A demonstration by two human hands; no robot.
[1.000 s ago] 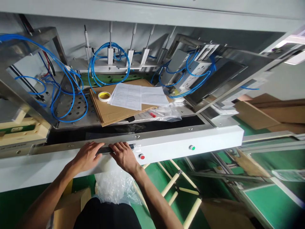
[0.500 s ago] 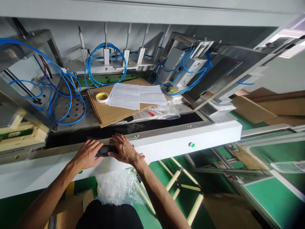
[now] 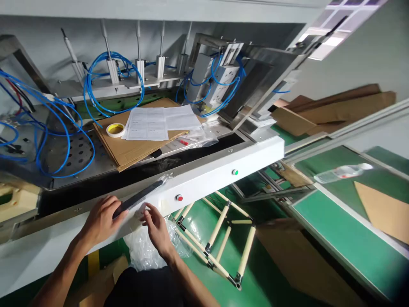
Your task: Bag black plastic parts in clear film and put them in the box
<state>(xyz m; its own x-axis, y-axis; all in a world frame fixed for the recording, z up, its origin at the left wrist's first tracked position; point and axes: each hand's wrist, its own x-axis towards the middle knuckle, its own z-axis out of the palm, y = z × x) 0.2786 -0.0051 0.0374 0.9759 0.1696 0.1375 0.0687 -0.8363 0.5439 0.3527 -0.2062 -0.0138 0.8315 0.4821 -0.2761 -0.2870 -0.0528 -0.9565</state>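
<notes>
My left hand (image 3: pixel 102 219) is wrapped round the near end of a long, flat, dark strip (image 3: pixel 137 198). Clear plastic shows at the strip's far end, and the strip lies slantwise over the white front rail (image 3: pixel 204 181) of the machine. What exactly the strip is, I cannot make out. Just right of it and lower, my right hand (image 3: pixel 157 232) hovers with fingers loosely curled and apart, close to the strip's lower edge. Under the hands hangs crumpled clear plastic (image 3: pixel 145 249).
Behind the rail, cardboard sheets (image 3: pixel 128 153) carry printed papers (image 3: pixel 147 123) and a tape roll (image 3: pixel 115 130). Blue air tubes (image 3: pixel 65 149) loop at left. A red button (image 3: pixel 179 198) and green button (image 3: pixel 235 172) sit on the rail. A tube frame (image 3: pixel 220 230) stands on the floor.
The view has swung right. The dark strip, earlier between both hands, now slants away from my left hand. My right hand has come off it and dropped lower.
</notes>
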